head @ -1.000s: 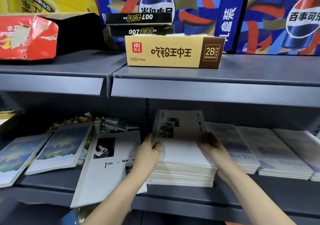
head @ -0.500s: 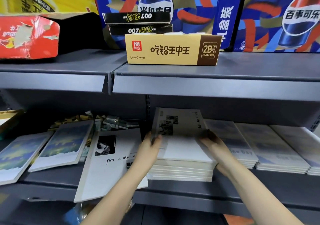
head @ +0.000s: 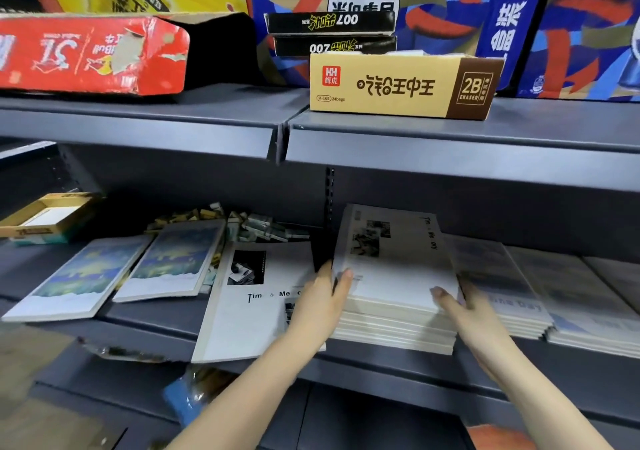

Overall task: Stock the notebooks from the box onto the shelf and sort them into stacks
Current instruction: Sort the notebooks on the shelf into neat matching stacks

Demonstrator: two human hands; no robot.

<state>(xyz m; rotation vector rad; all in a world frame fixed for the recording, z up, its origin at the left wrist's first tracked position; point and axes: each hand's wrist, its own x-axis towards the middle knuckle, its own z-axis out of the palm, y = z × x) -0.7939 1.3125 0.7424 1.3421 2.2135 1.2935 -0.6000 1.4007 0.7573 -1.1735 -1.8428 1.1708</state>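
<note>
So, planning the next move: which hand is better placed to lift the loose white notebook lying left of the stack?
Probably the left hand: it is right over the loose notebook. The right hand is on the far side of the stack.

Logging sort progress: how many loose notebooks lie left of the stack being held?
3: a blue notebook far left, a second blue notebook beside it, a white notebook next to the stack. Others may be hidden.

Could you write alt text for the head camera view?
A person's left hand and right hand hold a stack of white notebooks by its sides on a grey shelf. A loose matching notebook and blue-covered notebooks lie to its left; an eraser box sits on the upper shelf.
</note>
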